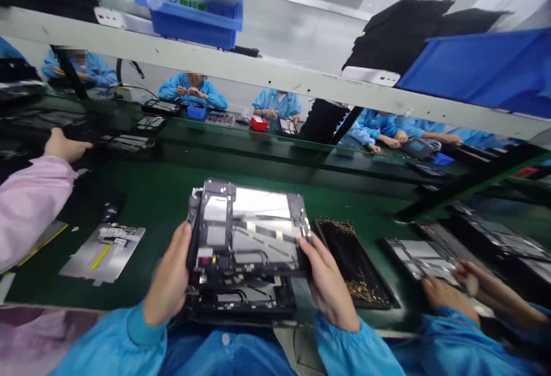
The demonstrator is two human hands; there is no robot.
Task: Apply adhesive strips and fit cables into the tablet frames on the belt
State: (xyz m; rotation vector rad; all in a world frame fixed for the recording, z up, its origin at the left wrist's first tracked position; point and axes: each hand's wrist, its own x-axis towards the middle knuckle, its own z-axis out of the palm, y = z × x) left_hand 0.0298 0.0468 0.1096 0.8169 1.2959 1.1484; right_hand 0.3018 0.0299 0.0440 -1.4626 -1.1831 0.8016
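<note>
I hold an opened tablet frame (247, 227) with a shiny metal inner plate, lifted a little above another tablet frame (241, 298) that lies on the green bench mat (163, 204). My left hand (169, 275) grips the frame's left edge, fingers closed round it. On the frame's right lower corner my right hand (329, 281) is closed in the same way. Both sleeves are blue.
A black tray of small brass screws (355, 264) sits right of my hands. A silver plate with a yellow strip (103, 251) lies at left. A pink-sleeved arm (32, 201) reaches in from the left; a co-worker's hands (456, 290) work a panel at right. Workers sit across the conveyor.
</note>
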